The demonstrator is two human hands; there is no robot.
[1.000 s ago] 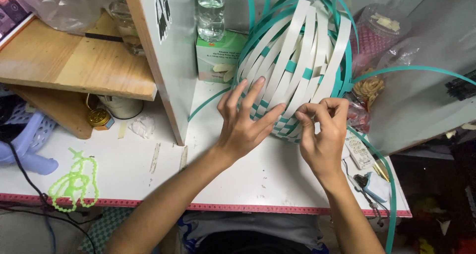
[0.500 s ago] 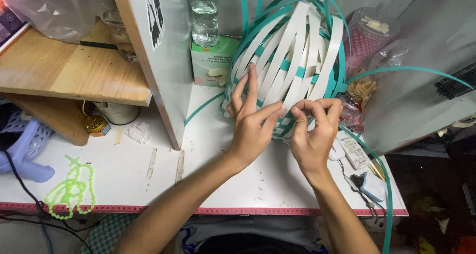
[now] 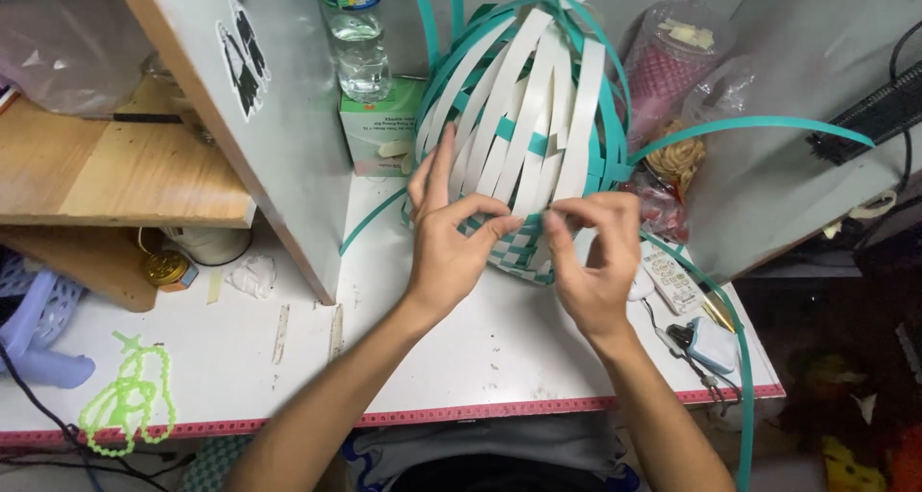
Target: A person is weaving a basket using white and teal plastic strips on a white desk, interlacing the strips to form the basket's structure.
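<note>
A rounded basket [image 3: 523, 118] woven from white and teal plastic strips stands on the white table [image 3: 461, 348], its strips gathered at the top. My left hand [image 3: 447, 233] rests on its lower front, fingers spread, thumb and forefinger pinching a white strip. My right hand [image 3: 595, 257] pinches the same weave just to the right, near the basket's base. Loose teal strips [image 3: 749, 127] curve out from the basket to the right and down past the table edge.
A grey panel [image 3: 279, 137] and wooden shelf [image 3: 106, 175] stand at left. A water bottle [image 3: 355, 41] and green box [image 3: 379, 132] sit behind the basket. Plastic bags [image 3: 672, 79], a remote control [image 3: 672, 281], a small blue-white device [image 3: 706, 343] lie right. Green beads [image 3: 130, 401] lie front left.
Both hands have slid together on the basket's lower front; the left fingers curled in and now pinch a strip next to the right hand. The view has moved closer.
</note>
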